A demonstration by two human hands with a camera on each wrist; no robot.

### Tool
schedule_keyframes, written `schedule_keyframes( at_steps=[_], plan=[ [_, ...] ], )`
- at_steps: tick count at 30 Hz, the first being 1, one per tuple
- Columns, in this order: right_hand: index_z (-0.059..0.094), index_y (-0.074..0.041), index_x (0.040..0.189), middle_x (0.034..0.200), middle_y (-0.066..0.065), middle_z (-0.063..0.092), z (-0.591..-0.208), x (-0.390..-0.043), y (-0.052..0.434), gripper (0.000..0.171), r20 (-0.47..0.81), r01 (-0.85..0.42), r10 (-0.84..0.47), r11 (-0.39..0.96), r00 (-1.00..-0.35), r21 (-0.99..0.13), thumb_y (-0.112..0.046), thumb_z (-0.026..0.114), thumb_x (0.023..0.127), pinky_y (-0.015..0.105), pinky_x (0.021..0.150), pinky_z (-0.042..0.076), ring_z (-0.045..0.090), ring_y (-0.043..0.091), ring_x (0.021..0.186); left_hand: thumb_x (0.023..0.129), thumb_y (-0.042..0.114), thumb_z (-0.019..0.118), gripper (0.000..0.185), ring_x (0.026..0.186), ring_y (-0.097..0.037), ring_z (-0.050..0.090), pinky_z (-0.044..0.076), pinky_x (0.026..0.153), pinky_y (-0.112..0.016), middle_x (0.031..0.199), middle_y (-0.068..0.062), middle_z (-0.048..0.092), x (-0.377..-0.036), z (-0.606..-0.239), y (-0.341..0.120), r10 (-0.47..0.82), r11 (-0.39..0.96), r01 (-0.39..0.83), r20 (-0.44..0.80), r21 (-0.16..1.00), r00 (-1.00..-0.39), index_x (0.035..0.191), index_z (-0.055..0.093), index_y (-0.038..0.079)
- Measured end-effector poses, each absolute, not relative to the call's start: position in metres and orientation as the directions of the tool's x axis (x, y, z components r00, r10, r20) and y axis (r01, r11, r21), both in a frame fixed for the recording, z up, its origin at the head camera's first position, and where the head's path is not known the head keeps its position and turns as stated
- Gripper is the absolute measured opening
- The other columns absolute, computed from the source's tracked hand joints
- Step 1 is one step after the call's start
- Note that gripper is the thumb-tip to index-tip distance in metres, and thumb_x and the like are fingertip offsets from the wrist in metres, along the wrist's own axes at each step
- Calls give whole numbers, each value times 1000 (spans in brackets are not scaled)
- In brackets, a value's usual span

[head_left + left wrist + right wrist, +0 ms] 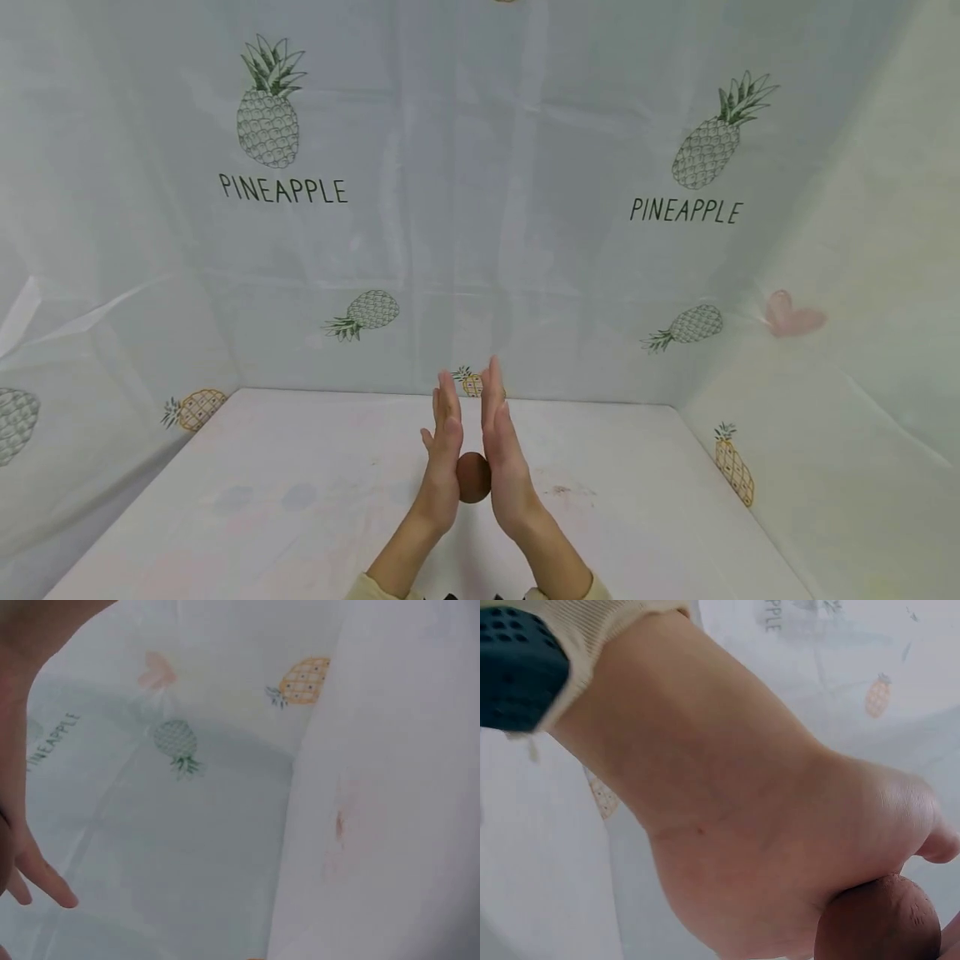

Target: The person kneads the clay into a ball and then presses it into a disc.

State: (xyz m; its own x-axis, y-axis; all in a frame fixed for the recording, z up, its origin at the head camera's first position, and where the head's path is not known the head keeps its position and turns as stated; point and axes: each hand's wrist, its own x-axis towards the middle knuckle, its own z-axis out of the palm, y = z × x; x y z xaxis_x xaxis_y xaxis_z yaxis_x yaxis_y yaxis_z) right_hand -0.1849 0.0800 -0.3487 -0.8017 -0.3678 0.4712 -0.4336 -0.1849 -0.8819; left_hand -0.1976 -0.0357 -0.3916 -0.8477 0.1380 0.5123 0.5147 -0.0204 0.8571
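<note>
A smooth brown ball sits between two raised palms in the head view, above the table. My left hand presses it from the left, with the fingers straight and pointing up and away. Opposite it, my right hand touches the ball with its palm, fingers extended too. The fingertips of the two hands stand apart. In the right wrist view, the ball shows small creases like clay, against the heel of a hand. Only part of a hand and a dark sliver of the ball show in the left wrist view.
Below the hands lies a white table cover with faint pink and grey spots and a small reddish-brown smudge. Pale sheeting printed with pineapples hangs behind and at both sides. A dark device sits at a beige sleeve.
</note>
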Motion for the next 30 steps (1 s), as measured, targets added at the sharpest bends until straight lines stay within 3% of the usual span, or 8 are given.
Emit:
schedule_keyframes(
  at_steps=[6, 15, 24, 30],
  plan=[
    [-8, -46, 168, 175, -20, -7, -349, -194, 88, 56, 476, -424, -317, -221, -820, -878, -50, 4, 114, 63, 126, -16, -10, 9, 163, 113, 42, 9, 59, 160, -10, -25, -29, 117, -67, 174, 20, -19, -193, -393, -26, 177, -31, 521, 518, 853, -837, 169, -10, 35],
    [-11, -47, 167, 176, -16, -12, -365, -206, 79, 56, 430, -359, -391, -242, -814, -901, -53, 3, 113, 66, 123, -21, -17, 11, 162, 113, 40, 4, 58, 161, -9, -22, -30, 119, -62, 175, 19, -15, -188, -385, -32, 143, -35, 567, 566, 823, -812, 169, -9, 37],
    [-8, -51, 165, 175, -18, -12, -368, -193, 65, 53, 426, -364, -444, -223, -788, -904, -51, 2, 113, 65, 124, -18, -13, 9, 162, 113, 45, 4, 59, 159, -9, -26, -31, 118, -64, 174, 21, -20, -193, -374, -56, 88, -43, 584, 586, 810, -806, 168, -13, 37],
    [-8, -52, 166, 176, -15, -11, -360, -182, 64, 54, 452, -397, -450, -216, -770, -892, -48, 1, 113, 71, 121, -19, -16, 11, 162, 112, 45, 3, 58, 158, -8, -29, -32, 117, -64, 173, 21, -22, -197, -375, -61, 81, -35, 579, 580, 814, -810, 167, -15, 39]
  ],
)
